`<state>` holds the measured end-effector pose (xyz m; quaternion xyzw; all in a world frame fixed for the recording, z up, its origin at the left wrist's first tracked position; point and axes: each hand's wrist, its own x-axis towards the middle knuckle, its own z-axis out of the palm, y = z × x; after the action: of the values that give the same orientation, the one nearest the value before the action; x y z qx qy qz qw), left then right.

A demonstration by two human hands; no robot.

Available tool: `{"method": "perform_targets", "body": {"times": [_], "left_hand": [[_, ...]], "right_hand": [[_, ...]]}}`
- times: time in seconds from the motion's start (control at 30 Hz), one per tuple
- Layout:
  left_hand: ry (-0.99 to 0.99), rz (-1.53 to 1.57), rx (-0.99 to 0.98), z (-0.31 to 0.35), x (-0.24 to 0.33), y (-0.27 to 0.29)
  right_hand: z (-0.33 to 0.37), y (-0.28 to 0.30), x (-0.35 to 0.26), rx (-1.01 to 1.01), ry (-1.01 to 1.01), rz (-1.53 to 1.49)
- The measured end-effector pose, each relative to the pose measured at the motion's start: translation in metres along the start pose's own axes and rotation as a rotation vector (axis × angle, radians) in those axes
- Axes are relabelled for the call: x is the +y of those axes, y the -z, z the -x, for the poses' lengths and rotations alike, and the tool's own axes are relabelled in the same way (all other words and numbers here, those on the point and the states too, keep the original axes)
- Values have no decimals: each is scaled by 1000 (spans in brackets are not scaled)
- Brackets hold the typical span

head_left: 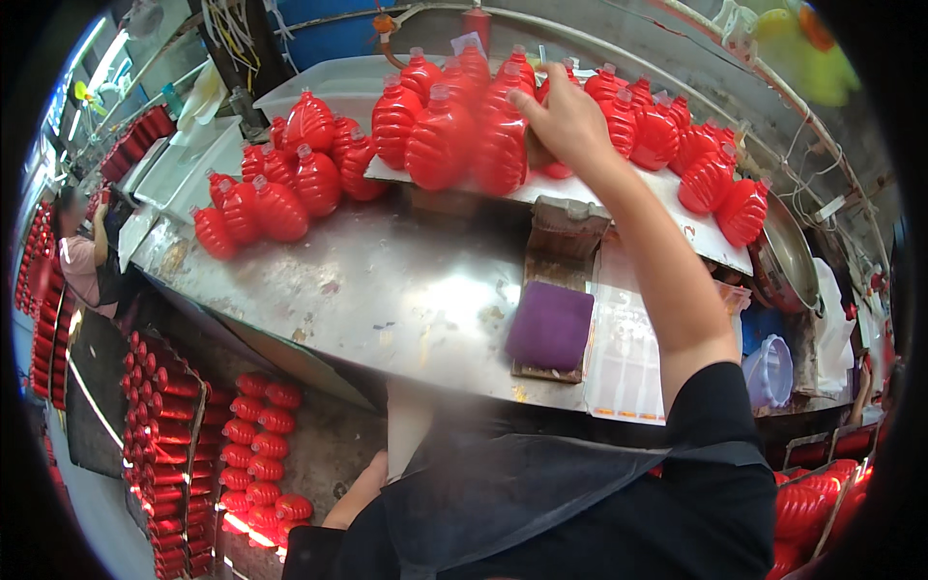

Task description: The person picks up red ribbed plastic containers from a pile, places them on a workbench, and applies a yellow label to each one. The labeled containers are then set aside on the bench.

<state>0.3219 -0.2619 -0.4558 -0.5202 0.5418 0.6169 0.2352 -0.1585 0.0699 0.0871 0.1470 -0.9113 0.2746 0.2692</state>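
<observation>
We reach right hand [572, 124] over far side of counter [387, 309]. Nearest red ribbed bottle [503, 145] stands just left of grip on white board [691, 232], long axis near upright. Thumb and forefinger apart, other fingers hidden; we cannot tell whether grip closes on anything. Left hand [367, 483] low, near left, beside pale panel [408, 425], farther from that bottle; its grip hidden, we cannot tell. Purple pad [551, 326] sits nearer us.
</observation>
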Motion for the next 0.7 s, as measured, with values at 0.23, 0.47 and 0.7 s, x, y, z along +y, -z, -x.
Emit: {"method": "perform_targets", "body": {"times": [0.23, 0.47, 0.7], "left_hand": [[-205, -361, 23, 14, 22, 12], [-1355, -143, 111, 203, 236, -55], [-1955, -292, -143, 341, 403, -211]], "right_hand": [[-40, -14, 17, -442, 46, 163], [-4, 49, -4, -255, 241, 99], [62, 96, -1, -367, -25, -149]]}}
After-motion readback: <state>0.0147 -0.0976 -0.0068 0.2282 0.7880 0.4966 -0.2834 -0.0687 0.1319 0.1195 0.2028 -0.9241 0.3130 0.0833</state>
